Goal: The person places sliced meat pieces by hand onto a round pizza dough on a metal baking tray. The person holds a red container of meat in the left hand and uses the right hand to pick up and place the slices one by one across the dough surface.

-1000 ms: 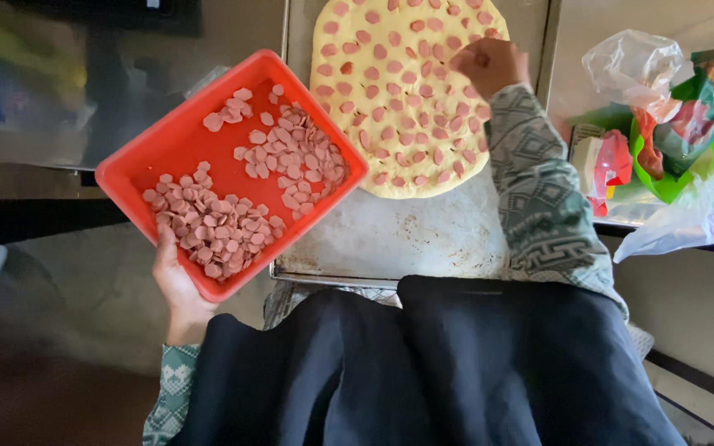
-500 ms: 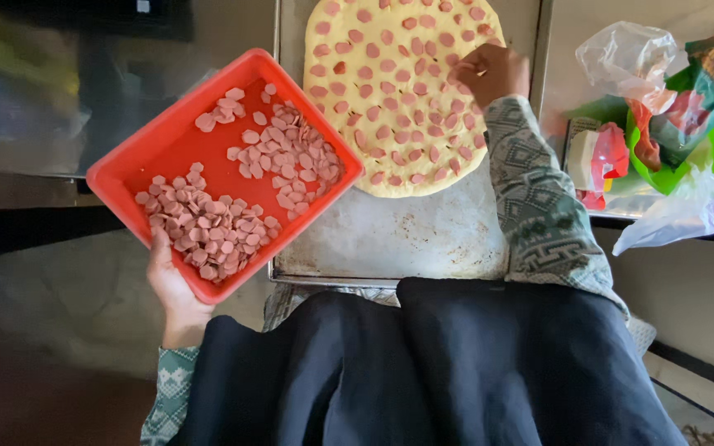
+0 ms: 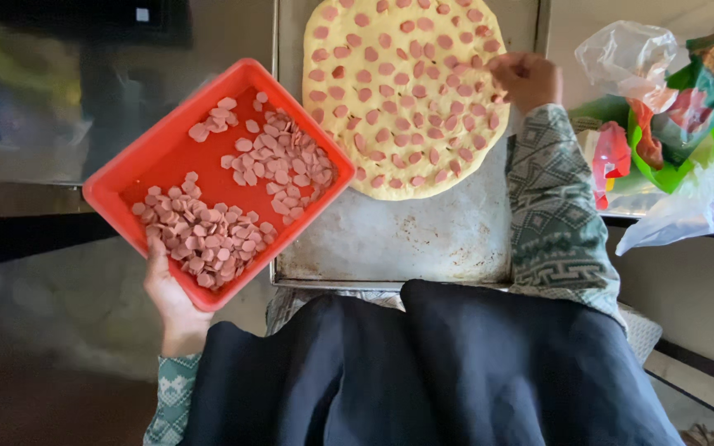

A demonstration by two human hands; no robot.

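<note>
Over the upper middle of the frame, your right hand [image 3: 529,80] works at the dough round's [image 3: 404,92] edge.
Its fingers are curled and pinched, though what they pinch is hidden. Your left hand [image 3: 168,291] grips the red tray [image 3: 167,157] from beneath at centre left, keeping the sausage slices [image 3: 208,235] close beside the metal baking sheet [image 3: 423,239] so the reach is short. Plastic bags [image 3: 671,124] sit at right.

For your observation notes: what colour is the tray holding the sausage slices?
Red tray, head view.
</note>
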